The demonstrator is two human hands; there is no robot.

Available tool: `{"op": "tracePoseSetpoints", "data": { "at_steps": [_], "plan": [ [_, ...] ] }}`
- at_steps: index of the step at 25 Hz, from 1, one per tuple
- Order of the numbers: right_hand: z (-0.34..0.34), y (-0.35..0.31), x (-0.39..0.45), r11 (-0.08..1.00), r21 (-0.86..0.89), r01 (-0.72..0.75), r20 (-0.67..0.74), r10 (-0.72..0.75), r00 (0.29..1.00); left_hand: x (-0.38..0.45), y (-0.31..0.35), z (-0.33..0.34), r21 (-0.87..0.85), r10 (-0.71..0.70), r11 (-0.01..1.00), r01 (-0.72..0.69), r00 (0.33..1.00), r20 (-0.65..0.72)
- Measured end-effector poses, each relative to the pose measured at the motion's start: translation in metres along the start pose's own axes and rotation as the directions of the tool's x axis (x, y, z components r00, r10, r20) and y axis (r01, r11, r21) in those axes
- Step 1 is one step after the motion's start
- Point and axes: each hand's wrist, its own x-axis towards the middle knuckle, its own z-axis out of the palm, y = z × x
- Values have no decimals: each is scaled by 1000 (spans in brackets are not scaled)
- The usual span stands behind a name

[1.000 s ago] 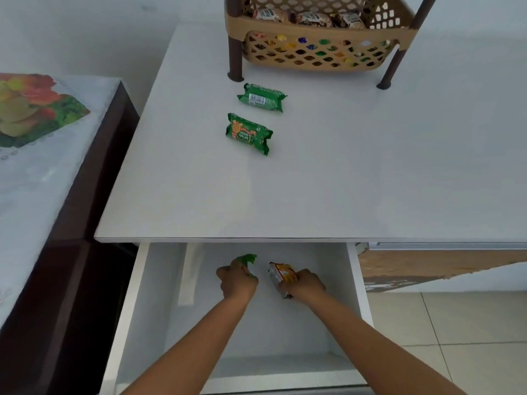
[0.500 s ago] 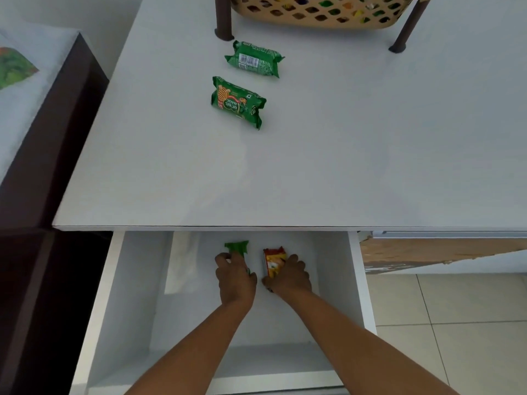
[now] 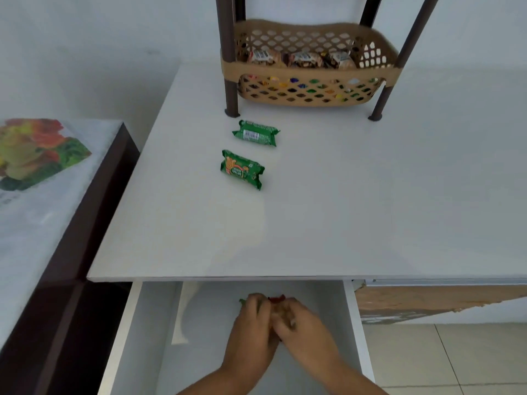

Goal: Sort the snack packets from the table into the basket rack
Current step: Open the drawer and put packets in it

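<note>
Two green snack packets lie on the white table [image 3: 370, 209]: one [image 3: 255, 133] near the rack's front left leg, the other [image 3: 242, 169] just in front of it. The tan basket [image 3: 310, 71] of the rack holds several brown packets and colourful sweets. Both my hands are inside the open white drawer [image 3: 199, 337] below the table edge. My left hand [image 3: 251, 332] grips a green packet [image 3: 242, 301], only a sliver showing. My right hand [image 3: 302, 326] grips a red-orange packet [image 3: 276, 299], mostly hidden. The hands touch each other.
A dark side table [image 3: 94, 201] with a fruit-print cover [image 3: 34, 155] stands at the left. The rack's brown legs [image 3: 231, 92] rest on the table at the back. Tiled floor [image 3: 442, 357] and a brown panel [image 3: 427, 300] lie to the right of the drawer.
My hands have come together in the drawer, now covering most of both packets. The camera has tilted up, so more of the rack and basket shows.
</note>
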Motion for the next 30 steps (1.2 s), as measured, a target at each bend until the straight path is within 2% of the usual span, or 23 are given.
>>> {"op": "tracePoseSetpoints", "data": {
  "at_steps": [2,3,5,7,9,11,13,15,18,22,24,27,30],
  "plan": [
    [-32,-18,-30,981,135,140,16,-143,990,-2,17,-25,-110,228,965,-238,969,-97],
    [-48,-27,-38,961,187,204,0,-208,978,3,22,-37,-105,324,935,-339,936,-140],
    [-74,-42,-38,919,208,335,-87,-324,942,22,28,-63,-49,408,902,-430,883,-230],
    [-91,-53,-15,900,75,430,-226,-405,886,53,26,-85,17,333,936,-352,869,-365],
    [-100,-61,22,900,-95,426,-296,-434,851,89,16,-101,26,147,988,-151,886,-440],
    [-97,-65,60,922,-183,340,-287,-381,879,118,5,-107,10,-68,997,78,925,-375],
    [-86,-67,88,909,-244,337,-318,-404,858,138,-5,-107,58,-136,984,168,922,-364],
    [-78,-73,107,888,-282,364,-367,-451,814,153,-10,-108,70,-134,982,176,906,-402],
    [-80,-88,137,904,-216,370,-476,-428,768,176,-13,-112,52,-138,983,178,889,-437],
    [-89,-113,178,924,-188,334,-521,-382,764,199,-14,-115,61,-129,983,175,883,-451],
    [-91,-122,197,907,-304,290,-484,-410,773,204,-16,-113,81,-130,980,185,884,-449],
    [-96,-135,225,801,-547,243,-402,-506,763,206,-17,-113,118,-93,980,162,889,-449],
    [-101,-146,249,726,-638,256,-316,-551,772,205,-19,-111,176,-51,975,138,904,-425]
  ]
}}
